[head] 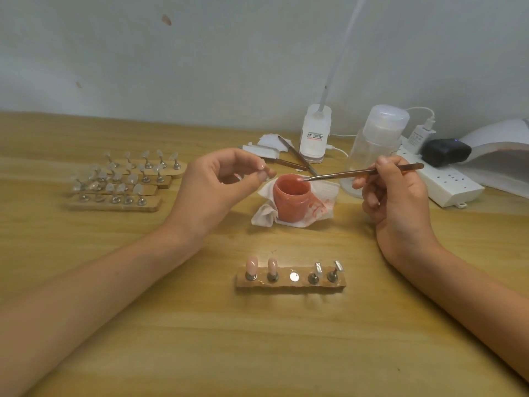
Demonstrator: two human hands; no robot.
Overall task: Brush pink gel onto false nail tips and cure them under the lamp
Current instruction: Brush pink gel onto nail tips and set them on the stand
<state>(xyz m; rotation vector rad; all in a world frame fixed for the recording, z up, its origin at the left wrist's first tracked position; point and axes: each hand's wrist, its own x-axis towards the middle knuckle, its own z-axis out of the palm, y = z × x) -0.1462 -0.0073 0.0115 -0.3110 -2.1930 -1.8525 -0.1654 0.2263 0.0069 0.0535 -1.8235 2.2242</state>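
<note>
- At the centre of the wooden table (171,339), our right hand (392,196) grips a slim brush (357,173) like a pen, its bristle end resting at the rim of the open pot of pink gel (292,196).
- Our left hand (217,184) hovers just left of the pot, thumb and forefinger pinching a small piece (264,174); it is too blurred for us to say what it is.
- The pot stands on a crumpled white tissue (266,216) smeared with pink.
- Nearest to us lies a wooden stand (290,283) with five positions: two pink-coated tips (252,266) on the left, a bare metal disc (294,276) in the middle and two clear tips (317,267) on the right.
- At far left, four more stands (120,181) sit side by side, each carrying clear tips on metal pegs.
- The white curing lamp (501,150) sits at the far right edge, only partly in view, behind a white power strip (446,181).
- A clear capped bottle (378,138) stands behind the brush, near the wall.
</note>
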